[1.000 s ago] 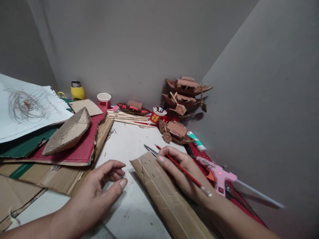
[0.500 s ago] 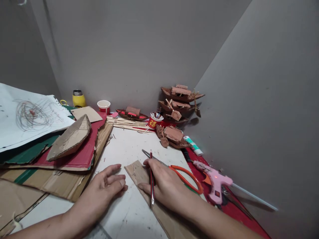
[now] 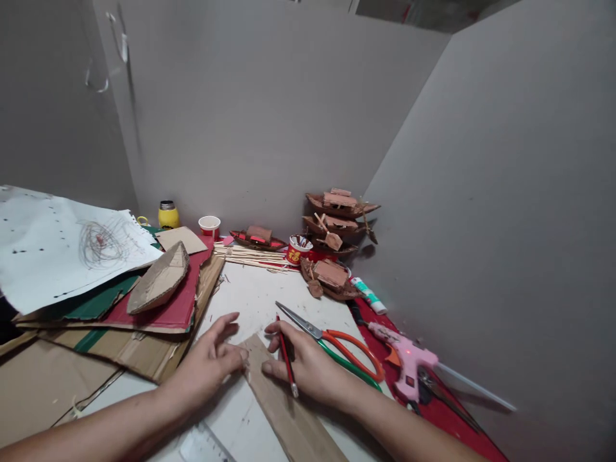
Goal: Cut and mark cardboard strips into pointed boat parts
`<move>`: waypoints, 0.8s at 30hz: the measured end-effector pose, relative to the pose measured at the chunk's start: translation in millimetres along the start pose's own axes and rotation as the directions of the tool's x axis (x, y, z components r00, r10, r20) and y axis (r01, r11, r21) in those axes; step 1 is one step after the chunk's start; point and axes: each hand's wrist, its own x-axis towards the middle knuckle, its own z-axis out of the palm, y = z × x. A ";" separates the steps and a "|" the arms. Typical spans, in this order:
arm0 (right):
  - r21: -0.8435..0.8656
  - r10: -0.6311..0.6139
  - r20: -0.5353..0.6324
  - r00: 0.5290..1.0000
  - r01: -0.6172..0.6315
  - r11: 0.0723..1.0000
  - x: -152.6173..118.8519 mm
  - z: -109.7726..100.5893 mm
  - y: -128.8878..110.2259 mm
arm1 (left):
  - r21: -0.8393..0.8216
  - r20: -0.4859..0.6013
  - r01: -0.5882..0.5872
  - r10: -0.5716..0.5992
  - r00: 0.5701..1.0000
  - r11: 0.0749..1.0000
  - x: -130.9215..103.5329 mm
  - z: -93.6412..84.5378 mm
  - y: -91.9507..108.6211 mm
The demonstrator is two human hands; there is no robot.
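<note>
A dark red pencil [image 3: 285, 354] rests in my right hand [image 3: 312, 369], held between the thumb and fingers, its silver end toward me. Under and beside that hand lies a long brown cardboard strip [image 3: 283, 407], slanting toward the near edge. My left hand [image 3: 212, 356] is at the strip's upper left, its fingers parted and curved; the thumb side meets or nearly meets the strip's edge. Just beyond my right hand lie scissors [image 3: 320, 335] with one orange and one green handle. A clear ruler [image 3: 205, 443] lies partly in view below my left forearm.
Cardboard sheets [image 3: 120, 353], a scribbled paper [image 3: 72, 247] and a cardboard boat hull [image 3: 161, 282] pile up at left. Thin sticks [image 3: 250, 256], paper cups [image 3: 210, 226] and several brown model boats [image 3: 332, 273] stand at the back. A pink glue gun [image 3: 409, 359] lies right, beside the grey wall.
The view has tilted up. My left hand has moved in to the strip's edge. My right hand has shifted off the scissors, uncovering more of them, with the pencil still in it.
</note>
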 end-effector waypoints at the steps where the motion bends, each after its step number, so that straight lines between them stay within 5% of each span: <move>1: 0.023 -0.006 0.019 1.000 0.006 1.000 -1.3 0.3 -2.6 | 0.004 -0.022 -0.001 0.002 1.000 1.000 1.2 -1.7 1.6; 4: -0.003 -0.015 0.005 1.000 0.015 1.000 -10.6 0.7 -7.3 | 0.007 -0.021 0.037 -0.036 0.999 0.999 2.4 -6.7 5.8; 9: -0.289 -0.021 -0.057 0.998 0.004 0.957 -49.1 7.4 -8.8 | 0.067 0.031 0.004 -0.006 1.000 0.998 0.8 -9.5 6.3; 14: -0.337 0.065 -0.042 0.997 -0.076 0.938 -85.9 24.8 -14.0 | 0.107 0.031 -0.025 0.022 0.999 0.994 4.3 -11.6 2.6; 19: -0.220 0.096 -0.138 0.986 -0.125 0.968 -84.6 34.7 -20.0 | 0.119 0.086 -0.026 0.015 0.996 0.993 4.2 -15.8 1.8; 24: 0.148 0.269 -0.026 0.963 -0.262 0.954 -71.5 20.7 -11.7 | 0.101 0.110 -0.024 0.013 0.994 0.995 0.6 -18.5 5.2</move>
